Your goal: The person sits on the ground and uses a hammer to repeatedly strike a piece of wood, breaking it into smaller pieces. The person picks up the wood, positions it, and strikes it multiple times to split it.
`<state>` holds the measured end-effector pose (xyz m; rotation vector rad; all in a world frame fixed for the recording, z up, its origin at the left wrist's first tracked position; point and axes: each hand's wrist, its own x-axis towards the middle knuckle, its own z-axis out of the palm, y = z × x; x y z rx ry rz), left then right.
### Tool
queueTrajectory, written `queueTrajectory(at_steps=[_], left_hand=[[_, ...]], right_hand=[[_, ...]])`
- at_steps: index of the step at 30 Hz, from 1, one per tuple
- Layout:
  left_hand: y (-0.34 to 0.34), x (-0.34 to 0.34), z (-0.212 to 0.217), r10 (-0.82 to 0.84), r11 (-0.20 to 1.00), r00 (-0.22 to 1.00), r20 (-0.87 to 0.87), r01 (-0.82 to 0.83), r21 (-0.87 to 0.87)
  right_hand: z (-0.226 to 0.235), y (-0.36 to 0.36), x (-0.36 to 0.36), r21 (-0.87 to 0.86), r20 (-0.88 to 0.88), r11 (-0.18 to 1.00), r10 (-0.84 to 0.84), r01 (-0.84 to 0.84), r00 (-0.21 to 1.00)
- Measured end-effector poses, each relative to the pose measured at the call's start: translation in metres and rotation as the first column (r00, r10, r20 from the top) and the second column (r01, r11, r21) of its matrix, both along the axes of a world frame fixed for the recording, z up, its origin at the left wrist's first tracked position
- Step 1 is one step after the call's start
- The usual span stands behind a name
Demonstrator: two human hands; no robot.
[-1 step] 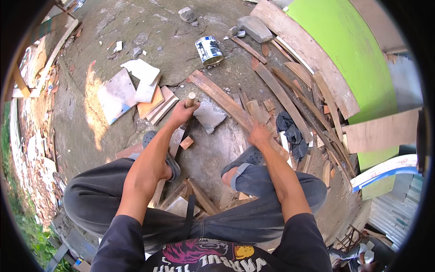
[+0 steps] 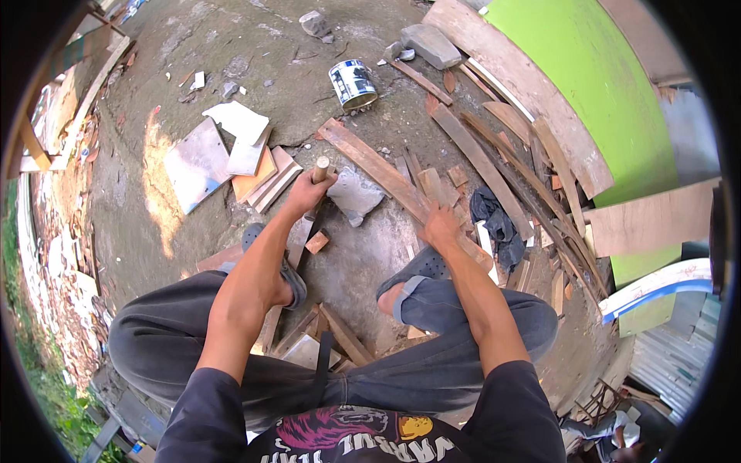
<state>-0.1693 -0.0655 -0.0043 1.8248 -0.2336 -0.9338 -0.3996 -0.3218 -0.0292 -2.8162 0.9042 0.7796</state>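
Note:
My left hand [image 2: 310,193] is closed around a round wooden handle [image 2: 321,165], whose pale end sticks up past my fingers. Whatever the handle belongs to is mostly hidden below the fist. A grey stone slab [image 2: 356,196] lies just right of it. My right hand [image 2: 442,227] is closed on the near end of a long brown plank [image 2: 372,167]. The plank slants away to the far left, passing the stone's right side. A small wood block [image 2: 316,241] rests on the ground between my left foot and the stone.
Flat board pieces [image 2: 197,163] lie at the left. An open tin can [image 2: 353,85] and a concrete block [image 2: 431,46] are farther off. Long wood strips [image 2: 484,166], a dark cloth [image 2: 498,224] and a green panel [image 2: 587,85] fill the right. Wood offcuts [image 2: 345,337] lie between my legs.

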Motion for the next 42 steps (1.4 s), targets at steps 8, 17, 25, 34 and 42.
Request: queueTrajectory(at_steps=[8, 17, 25, 34, 42], left_hand=[[0.006, 0.011, -0.004, 0.043, 0.992, 0.998, -0.046, -0.038, 0.119], [0.005, 0.007, -0.01, 0.022, 0.977, 0.996, 0.083, -0.039, 0.212], [-0.002, 0.007, -0.023, 0.045, 0.979, 0.995, 0.087, -0.061, 0.196], [0.011, 0.002, -0.037, 0.1, 0.994, 0.995, 0.03, -0.098, -0.048], [0.011, -0.006, -0.041, 0.099, 0.993, 0.995, -0.025, -0.1, -0.063]], right_hand=[[-0.002, 0.025, 0.06, -0.036, 0.035, 0.99, 0.139, -0.137, 0.99], [0.008, -0.01, 0.065, 0.308, 0.042, 0.943, -0.148, 0.128, 0.988], [0.063, -0.047, 0.063, 0.215, 0.061, 0.974, -0.088, 0.073, 0.994], [0.119, -0.003, 0.074, 0.137, 0.313, 0.944, 0.247, -0.301, 0.917], [0.114, -0.021, 0.098, 0.237, 0.259, 0.959, -0.216, 0.155, 0.941]])
